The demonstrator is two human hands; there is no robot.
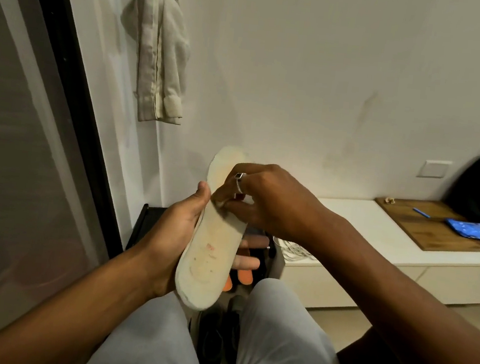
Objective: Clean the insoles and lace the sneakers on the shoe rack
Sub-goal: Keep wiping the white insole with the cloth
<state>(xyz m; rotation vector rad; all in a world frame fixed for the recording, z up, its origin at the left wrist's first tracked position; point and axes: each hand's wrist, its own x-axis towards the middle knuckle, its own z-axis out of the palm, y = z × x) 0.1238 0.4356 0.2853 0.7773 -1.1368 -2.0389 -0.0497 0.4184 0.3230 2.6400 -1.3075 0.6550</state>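
Across the middle of the insole [209,256], the right hand [260,199] bears down with its fingertips [220,202] curled and bunched together. Something pale sits under them, but whether it is a wipe they pinch I cannot tell. The left hand [176,234] cradles the insole from behind, thumb clamped along its left edge and fingers [249,262] spread behind it, poking out past its right edge. The insole is held tilted in the air, heel end toward the person, with the shoe rack [137,230] and a pair of orange insoles [244,276] below and behind it. This looks like scrubbing the stained face. To do it well, keep the left palm flat behind whatever spot is being rubbed so the foam does not buckle. Work in short strokes from the middle toward the heel, where the brownish marks gather. Grip firmly but not so hard that the edge creases, and turn the insole over before it goes back.
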